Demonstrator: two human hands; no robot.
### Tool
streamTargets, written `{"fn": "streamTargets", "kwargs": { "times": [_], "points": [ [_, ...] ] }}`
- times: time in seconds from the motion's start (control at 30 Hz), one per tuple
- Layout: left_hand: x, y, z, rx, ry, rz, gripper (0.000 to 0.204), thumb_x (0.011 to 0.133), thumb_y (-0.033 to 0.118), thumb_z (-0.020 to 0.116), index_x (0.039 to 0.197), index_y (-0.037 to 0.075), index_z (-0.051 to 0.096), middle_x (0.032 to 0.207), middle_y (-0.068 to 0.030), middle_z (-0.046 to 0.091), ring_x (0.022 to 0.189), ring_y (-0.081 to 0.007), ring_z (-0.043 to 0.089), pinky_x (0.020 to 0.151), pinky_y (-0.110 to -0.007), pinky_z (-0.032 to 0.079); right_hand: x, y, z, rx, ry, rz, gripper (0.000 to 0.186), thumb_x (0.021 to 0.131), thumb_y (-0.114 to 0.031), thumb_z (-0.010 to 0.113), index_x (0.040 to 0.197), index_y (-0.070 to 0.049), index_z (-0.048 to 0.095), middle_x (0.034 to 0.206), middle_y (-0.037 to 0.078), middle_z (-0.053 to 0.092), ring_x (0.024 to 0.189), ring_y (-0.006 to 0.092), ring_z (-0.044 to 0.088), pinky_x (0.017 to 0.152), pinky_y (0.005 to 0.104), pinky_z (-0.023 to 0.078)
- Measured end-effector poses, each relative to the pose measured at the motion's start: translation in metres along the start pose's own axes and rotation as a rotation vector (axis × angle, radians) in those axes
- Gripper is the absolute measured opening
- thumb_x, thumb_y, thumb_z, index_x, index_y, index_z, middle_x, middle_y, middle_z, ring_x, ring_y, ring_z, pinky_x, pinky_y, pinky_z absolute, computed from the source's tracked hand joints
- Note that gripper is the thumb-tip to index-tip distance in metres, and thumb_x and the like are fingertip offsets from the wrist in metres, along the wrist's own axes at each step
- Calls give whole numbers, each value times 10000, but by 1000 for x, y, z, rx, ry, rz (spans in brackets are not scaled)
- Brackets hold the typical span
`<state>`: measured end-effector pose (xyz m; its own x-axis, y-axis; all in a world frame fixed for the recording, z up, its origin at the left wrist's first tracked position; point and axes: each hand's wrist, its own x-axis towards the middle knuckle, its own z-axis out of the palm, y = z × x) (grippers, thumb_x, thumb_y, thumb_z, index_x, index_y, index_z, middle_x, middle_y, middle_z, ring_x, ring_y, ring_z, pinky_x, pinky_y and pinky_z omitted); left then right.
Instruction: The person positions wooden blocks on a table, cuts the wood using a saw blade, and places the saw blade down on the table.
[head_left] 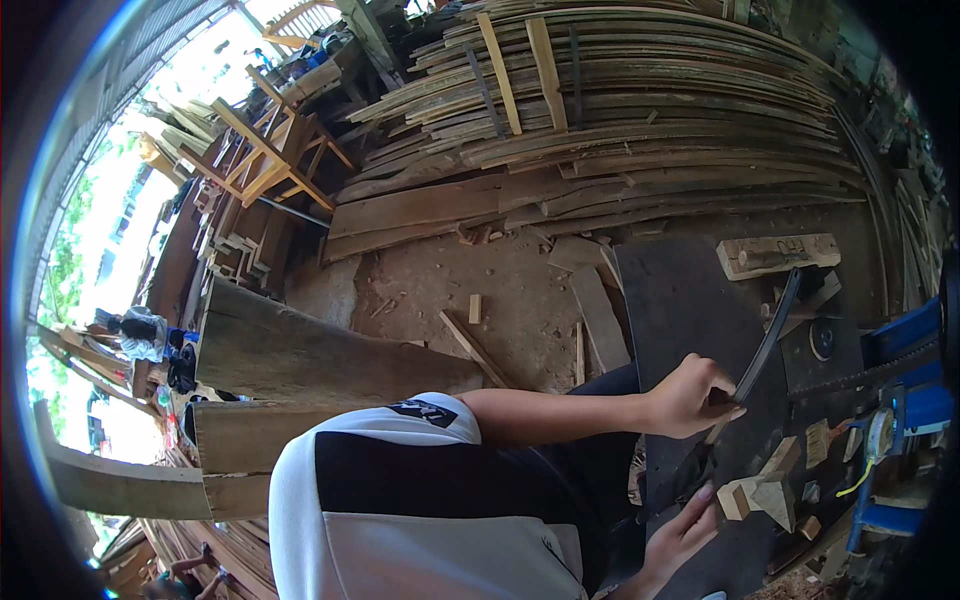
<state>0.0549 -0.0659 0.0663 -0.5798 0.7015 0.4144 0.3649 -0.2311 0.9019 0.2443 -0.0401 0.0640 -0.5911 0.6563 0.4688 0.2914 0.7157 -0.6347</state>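
My left hand [690, 396] is closed around the lower part of a long, narrow dark bar [772, 335] with a paler edge, whose exact kind I cannot make out. The bar slants up and away over a dark worktop [668, 300]. Nearer the lower edge, my right hand [682, 538] has its fingers stretched out, close to a crumpled dark thing [694, 470] on the worktop. Just right of that hand lie joined pale wood offcuts [762, 490]. A squared wood block [778, 256] with dark markings rests at the worktop's far end.
A tape measure [880, 435] with yellow tape hangs by a blue frame [920, 405], below a toothed blade [870, 372]. Stacked planks [640, 110] line the back. A wooden chair [275, 150] stands back left; thick slabs [320, 345] lie left. Another person [185, 578] is at lower left.
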Motion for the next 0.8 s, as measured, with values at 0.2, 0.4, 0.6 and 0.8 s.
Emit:
{"fn": "streamTargets", "kwargs": {
  "times": [0.2, 0.4, 0.6, 0.8],
  "points": [
    [-2, -1, 1, -17, -29, -23, 188, 784, 90, 716, 701, -50, 623, 576, -158, 545, 482, -255, 523, 485, -319, 411, -7, 16, -10, 353, -87, 397, 289, 966, -135, 551, 908, 140, 619, 781, 160, 645, 673, 131, 558, 608, 264, 428],
    [-4, 7, 8, -91, -150, -103, 241, 807, 135, 721, 687, -42, 611, 569, -124, 552, 496, -192, 545, 498, -299, 424, -1, 44, -28, 364, -315, 195, 290, 897, -245, 647, 1016, 19, 664, 707, 136, 648, 589, 156, 582, 533, 266, 452],
    [-6, 17, 25, -129, -253, -38, 340, 830, 165, 713, 635, -49, 536, 552, -146, 494, 475, -199, 511, 479, -330, 372, 5, 41, -22, 875, -434, 459, 421, 791, -297, 733, 1000, 30, 569, 941, 58, 533, 855, 132, 499, 716, 254, 398],
    [-4, 30, 39, -203, -316, -32, 230, 796, 126, 722, 701, -56, 617, 630, -171, 601, 582, -280, 615, 532, -342, 444, -17, 36, -13, 1187, -517, 660, 410, 814, -326, 639, 1014, 10, 515, 884, 89, 514, 808, 219, 524, 690, 338, 444]
  ]
}}
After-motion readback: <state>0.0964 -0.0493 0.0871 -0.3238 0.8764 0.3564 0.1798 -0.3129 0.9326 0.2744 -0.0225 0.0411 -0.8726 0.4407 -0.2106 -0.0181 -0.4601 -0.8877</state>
